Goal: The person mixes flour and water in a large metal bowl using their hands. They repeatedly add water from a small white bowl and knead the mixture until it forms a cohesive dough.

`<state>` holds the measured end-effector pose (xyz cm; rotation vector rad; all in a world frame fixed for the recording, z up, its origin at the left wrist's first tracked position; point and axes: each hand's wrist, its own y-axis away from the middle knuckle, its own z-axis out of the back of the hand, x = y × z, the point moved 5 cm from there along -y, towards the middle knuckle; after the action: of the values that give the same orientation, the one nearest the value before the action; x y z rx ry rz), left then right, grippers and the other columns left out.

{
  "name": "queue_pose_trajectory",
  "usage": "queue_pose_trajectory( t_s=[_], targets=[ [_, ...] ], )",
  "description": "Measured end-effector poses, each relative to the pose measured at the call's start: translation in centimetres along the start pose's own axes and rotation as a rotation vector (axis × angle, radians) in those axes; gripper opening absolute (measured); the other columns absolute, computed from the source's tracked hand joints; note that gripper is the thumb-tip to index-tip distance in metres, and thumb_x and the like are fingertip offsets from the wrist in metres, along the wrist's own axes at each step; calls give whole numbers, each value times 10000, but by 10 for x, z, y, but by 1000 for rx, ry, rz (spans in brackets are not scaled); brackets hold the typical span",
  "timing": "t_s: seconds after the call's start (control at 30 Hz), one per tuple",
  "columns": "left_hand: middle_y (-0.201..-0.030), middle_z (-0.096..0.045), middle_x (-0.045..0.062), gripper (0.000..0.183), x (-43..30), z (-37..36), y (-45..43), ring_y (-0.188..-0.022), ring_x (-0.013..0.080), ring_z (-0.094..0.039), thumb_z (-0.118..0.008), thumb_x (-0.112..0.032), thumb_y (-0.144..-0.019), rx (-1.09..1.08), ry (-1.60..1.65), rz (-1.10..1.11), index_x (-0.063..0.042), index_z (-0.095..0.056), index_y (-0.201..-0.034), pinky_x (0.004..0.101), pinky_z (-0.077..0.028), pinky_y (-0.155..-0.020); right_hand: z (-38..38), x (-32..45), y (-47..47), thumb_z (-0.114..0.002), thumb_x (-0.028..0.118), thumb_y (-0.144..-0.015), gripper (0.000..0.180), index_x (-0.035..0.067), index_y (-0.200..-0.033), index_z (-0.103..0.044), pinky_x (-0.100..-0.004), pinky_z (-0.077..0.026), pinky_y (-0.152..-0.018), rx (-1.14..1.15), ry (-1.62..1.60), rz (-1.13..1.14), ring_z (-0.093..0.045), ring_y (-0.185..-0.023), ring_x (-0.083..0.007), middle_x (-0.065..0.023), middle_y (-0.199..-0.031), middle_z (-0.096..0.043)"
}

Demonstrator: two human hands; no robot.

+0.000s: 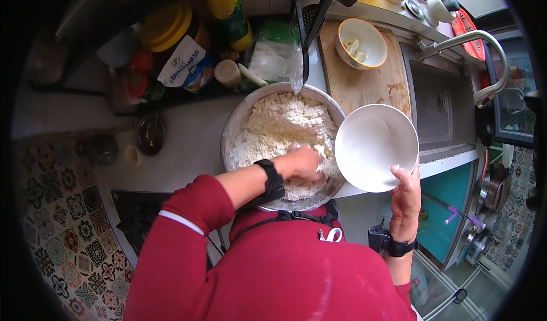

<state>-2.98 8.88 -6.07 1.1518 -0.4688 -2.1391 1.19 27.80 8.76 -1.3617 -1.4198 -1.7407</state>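
Observation:
A large metal basin (230, 120) stands on the counter right in front of me, holding crumbly, flour-dusted dough (284, 122). My left hand (304, 163) is down in this dough on the basin's near side. Its fingers are curled and blurred, so whether they grip any dough does not show. To the right, my right hand (406, 184) holds a white bowl (372, 146) by its near right rim, thumb inside and floury. The bowl is tilted with its mouth towards me, beside the basin's right rim; some clear liquid seems to lie in it.
Behind the white bowl, a wooden cutting board (359, 90) carries an orange-rimmed bowl (374, 34) with pale pieces inside. A sink (436, 103) with a faucet (498, 47) lies right. Jars, a seasoning bag (181, 62) and a plastic bag (275, 58) crowd the back left. A dark rack (305, 43) overhangs the basin.

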Motion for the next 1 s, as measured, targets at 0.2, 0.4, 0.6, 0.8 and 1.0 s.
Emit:
queue_pose_trajectory(
  t_s=[0.2, 0.4, 0.6, 0.8, 1.0],
  targets=[
    [-988, -625, 212, 362, 26, 16, 84, -1082, 395, -522, -655, -268, -757, -98, 22, -84, -43, -649, -1041, 487, -425, -914, 5, -6, -2, -622, 72, -720, 629, 57, -1307, -394, -316, -421, -949, -3, -49, -10, -515, -1099, -203, -104, -1187, -513],
    [-1020, -656, 181, 332, 65, 46, 76, -1091, 429, -517, -652, -200, -737, -451, -258, 40, -40, -675, -1027, 520, -394, -967, -4, -13, -8, -624, 67, -718, 649, 44, -1319, -379, -285, -469, -879, 49, -38, -1, -547, -1060, -190, -102, -1176, -522],
    [-839, -679, 136, 473, 40, 26, 43, -900, 306, -602, -536, -491, -843, -142, -420, 195, -53, -714, -835, 485, -401, -880, -16, -10, -8, -636, 89, -718, 665, 48, -1326, -371, -287, -507, -841, 81, -41, -11, -563, -1057, -193, -115, -1184, -522],
    [-861, -654, 169, 295, 58, 39, 89, -871, 349, -605, -640, -315, -790, -374, -126, 9, -37, -683, -879, 467, -442, -852, -17, -7, -10, -638, 98, -708, 688, 63, -1337, -362, -317, -565, -767, 63, -45, -28, -603, -1022, -221, -122, -1175, -533],
    [-897, -654, 199, 344, 76, 76, 58, -870, 366, -626, -723, -293, -697, -703, -216, 95, -39, -665, -921, 458, -486, -811, -19, -11, -15, -634, 99, -707, 691, 69, -1341, -361, -305, -578, -733, 63, -47, -43, -613, -1003, -216, -122, -1176, -534]
  ],
)
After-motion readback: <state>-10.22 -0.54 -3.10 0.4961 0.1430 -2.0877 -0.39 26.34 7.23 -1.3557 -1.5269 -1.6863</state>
